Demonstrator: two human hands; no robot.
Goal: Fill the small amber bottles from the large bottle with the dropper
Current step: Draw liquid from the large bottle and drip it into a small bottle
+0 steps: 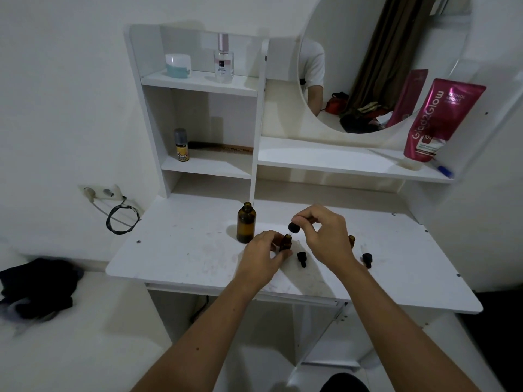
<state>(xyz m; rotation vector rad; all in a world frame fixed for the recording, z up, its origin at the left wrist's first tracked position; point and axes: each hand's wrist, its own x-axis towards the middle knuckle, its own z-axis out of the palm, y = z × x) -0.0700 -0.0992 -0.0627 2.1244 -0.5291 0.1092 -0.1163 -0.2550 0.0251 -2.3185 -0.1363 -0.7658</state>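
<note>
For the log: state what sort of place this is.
Probably a bedroom or dressing corner at home, at a white vanity desk. A round mirror hangs above it, and its shelves hold a perfume bottle and a pink lotion tube.

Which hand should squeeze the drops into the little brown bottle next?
The right hand: it already pinches the dropper just above the small amber bottle, which the left hand steadies on the table.

Both forearms bare to the elbow; hands, left and right, ungloved, without rings, watch or sleeves.
</note>
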